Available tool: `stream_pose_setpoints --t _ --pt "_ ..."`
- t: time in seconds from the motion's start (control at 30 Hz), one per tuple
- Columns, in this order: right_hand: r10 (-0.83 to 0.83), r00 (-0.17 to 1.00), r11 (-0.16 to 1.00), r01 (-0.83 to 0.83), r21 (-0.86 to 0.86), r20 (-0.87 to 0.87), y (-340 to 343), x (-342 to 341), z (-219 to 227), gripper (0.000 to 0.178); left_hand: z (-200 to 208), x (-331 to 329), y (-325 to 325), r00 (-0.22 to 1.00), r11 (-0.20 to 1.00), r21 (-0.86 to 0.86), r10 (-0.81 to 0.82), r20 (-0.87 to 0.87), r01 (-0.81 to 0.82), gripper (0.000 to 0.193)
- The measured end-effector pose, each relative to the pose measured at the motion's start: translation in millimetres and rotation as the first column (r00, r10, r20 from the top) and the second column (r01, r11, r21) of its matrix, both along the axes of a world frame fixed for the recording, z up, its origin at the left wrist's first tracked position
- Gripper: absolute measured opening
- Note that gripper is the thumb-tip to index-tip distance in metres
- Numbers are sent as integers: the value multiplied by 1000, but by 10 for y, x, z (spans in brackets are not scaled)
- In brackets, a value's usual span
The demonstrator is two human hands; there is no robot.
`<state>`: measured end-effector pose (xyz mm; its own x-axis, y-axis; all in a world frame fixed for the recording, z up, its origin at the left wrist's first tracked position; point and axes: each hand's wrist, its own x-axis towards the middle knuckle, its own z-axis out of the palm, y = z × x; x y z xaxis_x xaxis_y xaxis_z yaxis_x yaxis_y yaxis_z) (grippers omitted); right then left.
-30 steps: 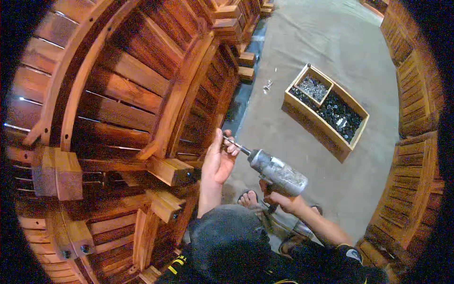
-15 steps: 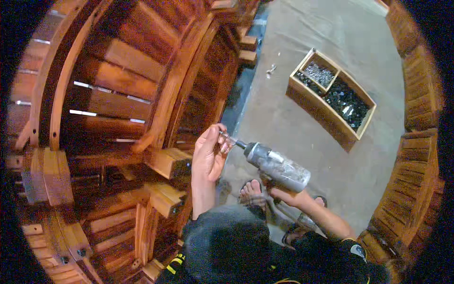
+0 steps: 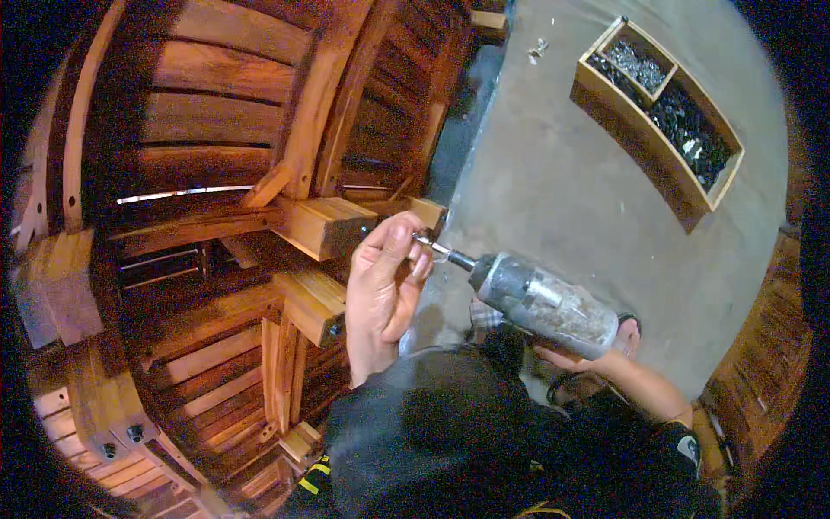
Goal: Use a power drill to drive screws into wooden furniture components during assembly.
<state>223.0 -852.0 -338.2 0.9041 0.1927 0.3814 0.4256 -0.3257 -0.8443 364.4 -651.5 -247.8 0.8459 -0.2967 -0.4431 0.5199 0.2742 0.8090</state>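
Note:
My right hand (image 3: pixel 566 362) grips a power driver (image 3: pixel 553 303) from below; the tool's worn grey body hides most of its fingers. The driver's bit (image 3: pixel 460 259) points up and left. At its tip my left hand (image 3: pixel 380 281) is closed, thumb and fingers pinching a small metal fastener (image 3: pixel 421 237) whose exact kind is too small to tell. Just left of my left hand is the end of a wooden beam (image 3: pixel 324 229). Below that, a second beam end (image 3: pixel 313 307) carries a dark bolt head (image 3: pixel 335 329).
A wooden box (image 3: pixel 635 130) with a small inner compartment stands on the grey floor (image 3: pixel 562 190), holding silver and black hardware. A few loose pieces (image 3: pixel 538 52) lie left of it. Slatted wooden furniture (image 3: pixel 216 112) fills the left, and more wooden panels (image 3: pixel 752 320) line the right.
My view has shifted, so the box sits farther up and right. Both hands, with the driver and fastener, are now close beside the upper beam end.

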Motion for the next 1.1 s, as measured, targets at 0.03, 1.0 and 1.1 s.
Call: stream_pose_setpoints --t 0.03,1.0,1.1 --pt "54 999 988 -54 148 4 29 41 -16 43 14 -24 31 1000 1000 24 2 -3 -2 22" --pt "188 972 886 -105 451 -144 552 569 110 51 165 -235 189 950 953 32 297 99 -301 35" --pt "202 966 899 -117 422 -162 552 573 77 49 155 -248 175 933 938 31 341 114 -346 36"
